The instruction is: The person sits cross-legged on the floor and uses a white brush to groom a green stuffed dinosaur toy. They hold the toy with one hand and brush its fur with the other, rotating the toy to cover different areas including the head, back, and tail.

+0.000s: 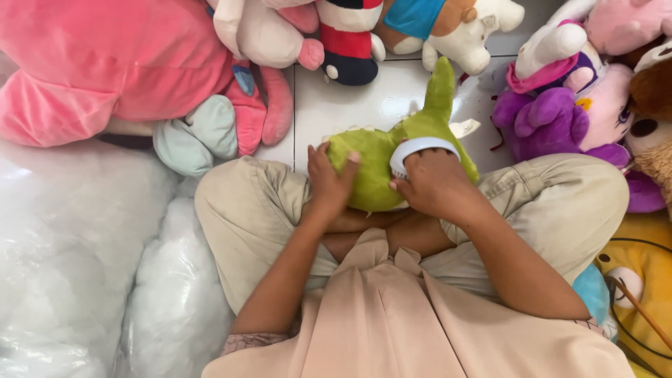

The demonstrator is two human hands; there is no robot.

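Head camera, looking steeply down, close over lap.

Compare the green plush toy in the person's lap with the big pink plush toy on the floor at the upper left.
The green plush toy is small and held on the lap by the left hand and right hand; the big pink plush toy is much larger and lies untouched on the floor. The green one has a pale round brush pressed against it; the pink one has none. The green toy is lime, the other pink. Both are soft stuffed toys.

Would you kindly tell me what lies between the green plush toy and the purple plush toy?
In the head view, only bare white floor tile separates the green plush toy from the purple plush toy.
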